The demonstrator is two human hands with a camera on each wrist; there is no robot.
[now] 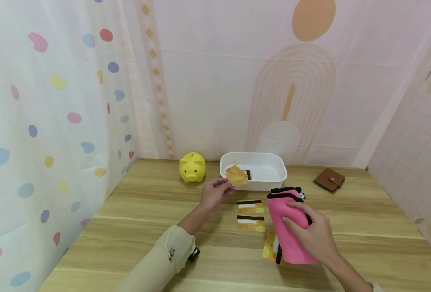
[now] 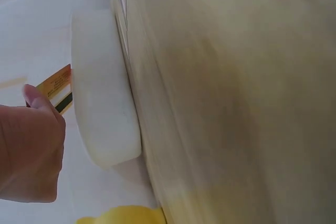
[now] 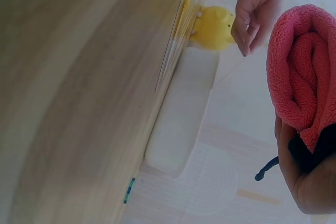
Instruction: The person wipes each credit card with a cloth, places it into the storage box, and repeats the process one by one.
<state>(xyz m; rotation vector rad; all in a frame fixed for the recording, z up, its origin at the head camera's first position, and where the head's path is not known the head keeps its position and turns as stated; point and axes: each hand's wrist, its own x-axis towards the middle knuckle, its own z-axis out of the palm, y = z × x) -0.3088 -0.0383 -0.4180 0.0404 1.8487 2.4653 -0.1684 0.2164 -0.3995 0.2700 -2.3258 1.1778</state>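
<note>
My left hand pinches a yellow-orange card by its edge at the near rim of the white basin. In the left wrist view, the card shows a dark stripe and overlaps the basin wall. Part of another striped card shows in the basin. My right hand grips a pink fleece pouch with black trim, folded over, above the table. Two striped cards lie flat in front of the basin. A third card is partly hidden behind the pouch.
A yellow piggy bank stands left of the basin. To the right lies a brown wallet with a snap strap. A small round blue-and-white item shows beside the pouch's top. Patterned curtains enclose the wooden table at back and sides.
</note>
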